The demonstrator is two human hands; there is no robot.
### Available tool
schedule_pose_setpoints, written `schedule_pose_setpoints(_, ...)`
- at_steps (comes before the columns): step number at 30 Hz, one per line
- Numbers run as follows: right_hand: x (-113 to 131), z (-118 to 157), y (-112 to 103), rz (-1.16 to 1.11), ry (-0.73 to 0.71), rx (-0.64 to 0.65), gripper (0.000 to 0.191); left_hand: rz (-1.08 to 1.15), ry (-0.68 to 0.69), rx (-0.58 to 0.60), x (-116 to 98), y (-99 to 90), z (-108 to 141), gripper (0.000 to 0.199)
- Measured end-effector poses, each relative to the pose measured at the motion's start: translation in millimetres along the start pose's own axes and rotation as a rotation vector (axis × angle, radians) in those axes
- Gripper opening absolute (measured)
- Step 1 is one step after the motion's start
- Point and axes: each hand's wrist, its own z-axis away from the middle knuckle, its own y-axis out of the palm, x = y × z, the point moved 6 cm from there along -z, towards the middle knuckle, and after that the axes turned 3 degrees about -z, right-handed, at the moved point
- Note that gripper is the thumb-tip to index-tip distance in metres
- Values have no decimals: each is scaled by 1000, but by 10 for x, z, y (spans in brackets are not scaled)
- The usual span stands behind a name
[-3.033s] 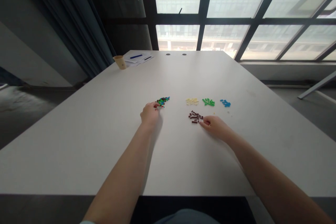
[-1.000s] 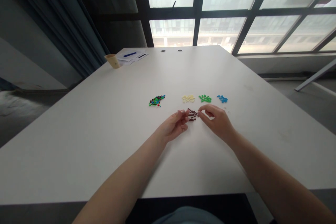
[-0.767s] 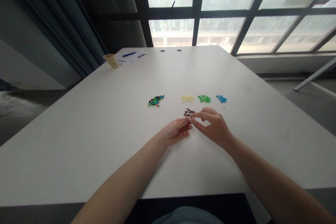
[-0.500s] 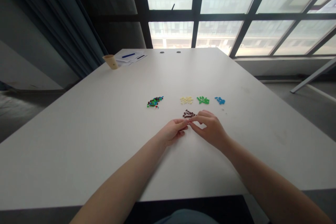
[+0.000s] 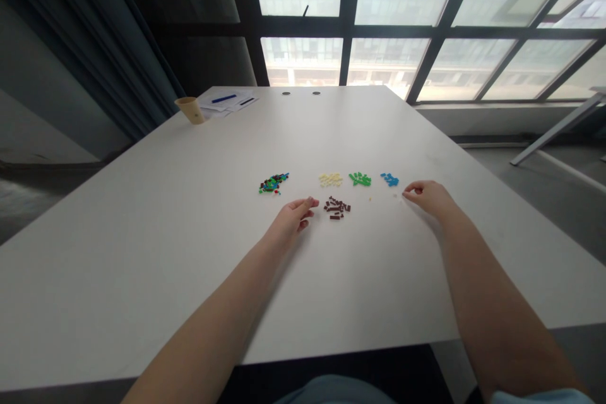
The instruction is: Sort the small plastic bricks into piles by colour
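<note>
Small bricks lie in groups on the white table. Brown bricks (image 5: 336,207) are nearest to me, just right of my left hand (image 5: 296,214), whose thumb and fingertips are close together; whether it holds anything is too small to tell. Behind them are cream bricks (image 5: 330,180), green bricks (image 5: 360,179) and blue bricks (image 5: 390,180). A mixed-colour pile (image 5: 273,184) sits at the left. My right hand (image 5: 426,196) is right of the blue group, its fingertips pinched low over the table beside tiny pale pieces (image 5: 395,196); what they hold, if anything, is too small to see.
The white table (image 5: 189,233) stretches toward the windows. At its far left stand a tan cup (image 5: 190,111) and papers (image 5: 218,101) with a blue pen (image 5: 224,99) on them. A tiny yellow piece (image 5: 370,199) lies below the green bricks.
My hands, earlier together at the brown bricks, have moved apart. The right has gone right past the blue bricks; the left has shifted slightly left. The brown bricks are now fully visible.
</note>
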Motion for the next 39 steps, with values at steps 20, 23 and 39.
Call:
schedule_pose_setpoints(20, 849, 365, -53, -149, -304, -60, 17, -325, 494, -594, -691, -1051, -72, 17)
schedule_pose_setpoints(23, 1255, 609, 228, -170, -507, 179, 13, -670, 527, -647, -693, -1191, -142, 17)
schedule_pose_setpoints(39, 1408, 754, 487, -180, -579, 368, 9, -1255, 550, -485, -439, -869, -390, 17)
